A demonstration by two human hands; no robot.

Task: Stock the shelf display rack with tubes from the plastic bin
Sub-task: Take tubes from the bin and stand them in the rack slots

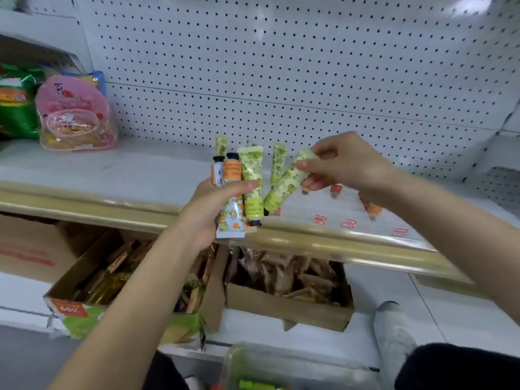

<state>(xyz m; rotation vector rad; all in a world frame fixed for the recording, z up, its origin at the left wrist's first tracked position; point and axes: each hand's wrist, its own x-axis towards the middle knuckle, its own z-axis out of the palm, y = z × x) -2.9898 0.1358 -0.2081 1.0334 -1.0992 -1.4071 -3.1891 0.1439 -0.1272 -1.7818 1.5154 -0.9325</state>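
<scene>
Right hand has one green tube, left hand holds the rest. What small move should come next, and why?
Probably carry the green tube down and right into the clear display rack. The right hand pinches its flat end, tilted away from the bunch the left hand grips, and the rack lies just below, an orange tube in it.

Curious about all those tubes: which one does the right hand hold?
The slanted green-patterned plastic tube, pinched alone by the right hand; the other tubes, orange and green, sit bunched in the left hand.
</scene>
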